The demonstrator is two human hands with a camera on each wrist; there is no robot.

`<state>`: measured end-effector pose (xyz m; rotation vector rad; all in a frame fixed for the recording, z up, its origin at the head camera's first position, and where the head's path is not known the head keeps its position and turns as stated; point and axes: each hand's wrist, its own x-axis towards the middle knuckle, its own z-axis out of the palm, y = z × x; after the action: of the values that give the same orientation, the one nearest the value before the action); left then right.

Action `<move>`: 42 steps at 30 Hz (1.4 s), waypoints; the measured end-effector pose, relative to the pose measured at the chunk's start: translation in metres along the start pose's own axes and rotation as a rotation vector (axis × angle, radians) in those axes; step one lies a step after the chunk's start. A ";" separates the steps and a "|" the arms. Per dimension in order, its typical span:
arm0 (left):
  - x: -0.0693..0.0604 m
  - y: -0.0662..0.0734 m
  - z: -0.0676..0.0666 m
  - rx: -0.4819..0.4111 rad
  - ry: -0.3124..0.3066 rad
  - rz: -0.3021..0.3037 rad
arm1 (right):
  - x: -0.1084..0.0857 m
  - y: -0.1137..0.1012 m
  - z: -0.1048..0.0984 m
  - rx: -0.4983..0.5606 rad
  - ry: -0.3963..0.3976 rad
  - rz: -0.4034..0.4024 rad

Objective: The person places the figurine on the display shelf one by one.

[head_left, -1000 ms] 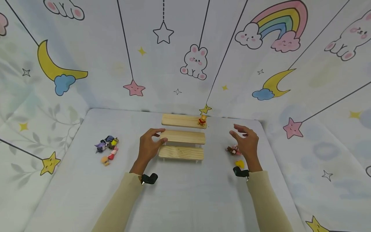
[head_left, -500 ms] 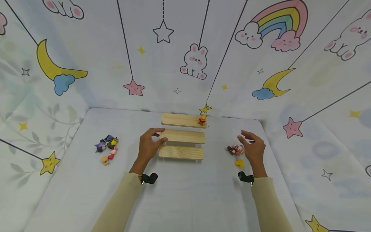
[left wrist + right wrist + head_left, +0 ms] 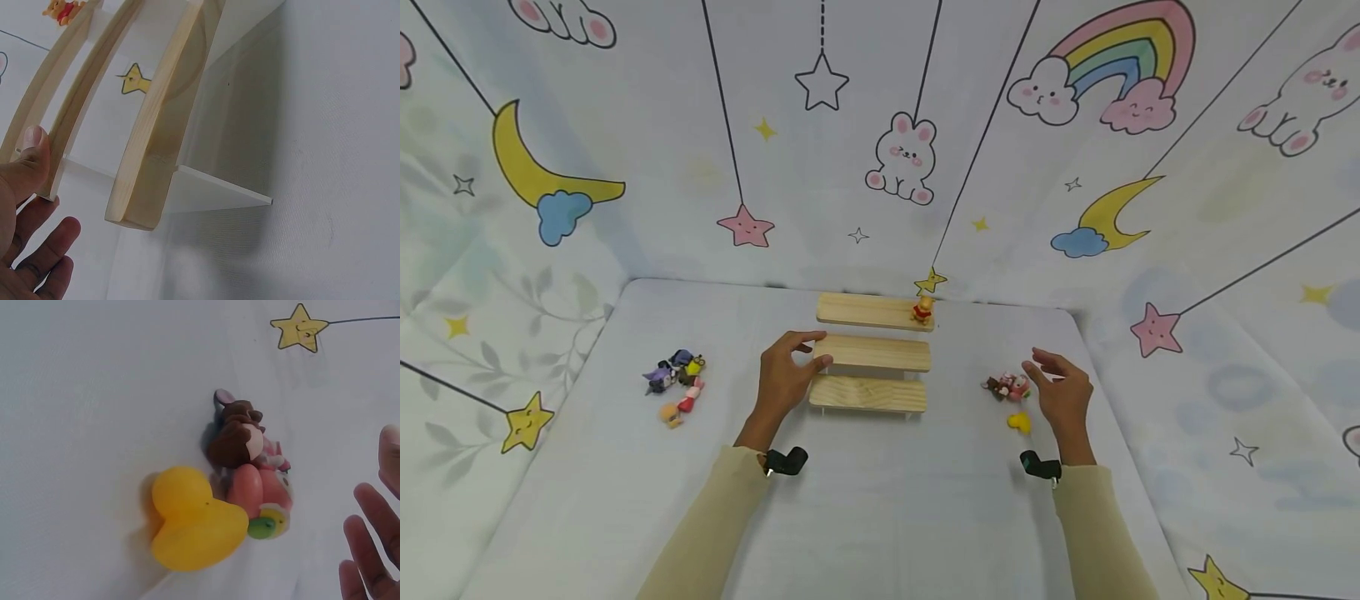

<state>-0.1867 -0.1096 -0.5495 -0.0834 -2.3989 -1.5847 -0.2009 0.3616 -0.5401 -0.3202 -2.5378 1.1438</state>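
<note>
A three-tier wooden display shelf [image 3: 871, 354] with clear supports stands at the middle of the table. My left hand [image 3: 784, 377] pinches the left end of its middle plank [image 3: 87, 87], thumb above and a finger below. On the right end of the top plank sits a small bear figurine in a red shirt [image 3: 922, 311]. My right hand [image 3: 1063, 400] hovers with nothing in it, fingers loosely bent. Left of it lie a yellow rubber duck [image 3: 197, 519], a brown figurine [image 3: 237, 434] and a pink figurine [image 3: 262, 494], apart from the fingers.
At the left of the white table [image 3: 850, 517], several small figurines lie in a cluster, among them a purple-grey one [image 3: 660, 377], a red-and-pink one [image 3: 690, 396] and a tan one [image 3: 671, 415]. A printed cloth backdrop [image 3: 835, 167] rises behind the table.
My right hand has moved right and toward me, away from the shelf, uncovering the pink figurine. The left hand keeps its place on the shelf.
</note>
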 end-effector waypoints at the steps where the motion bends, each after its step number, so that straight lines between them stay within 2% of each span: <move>1: 0.000 0.000 0.000 0.000 0.000 0.000 | -0.001 0.001 0.000 -0.005 -0.007 0.008; 13: -0.001 -0.002 0.000 0.019 -0.008 -0.005 | -0.009 0.013 0.003 -0.075 -0.091 0.168; 20: -0.001 0.000 0.000 0.031 -0.008 -0.019 | -0.011 0.025 0.009 -0.097 -0.100 0.205; 25: -0.002 0.003 0.000 0.031 -0.012 -0.030 | -0.014 0.026 0.011 -0.092 -0.115 0.247; 29: -0.001 0.004 0.000 0.030 -0.011 -0.034 | -0.015 0.026 0.012 -0.102 -0.130 0.267; 42: 0.000 0.002 0.000 0.024 -0.009 -0.025 | -0.014 0.031 0.016 -0.129 -0.173 0.260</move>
<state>-0.1858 -0.1087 -0.5473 -0.0555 -2.4340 -1.5696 -0.1925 0.3661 -0.5767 -0.6247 -2.7915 1.1437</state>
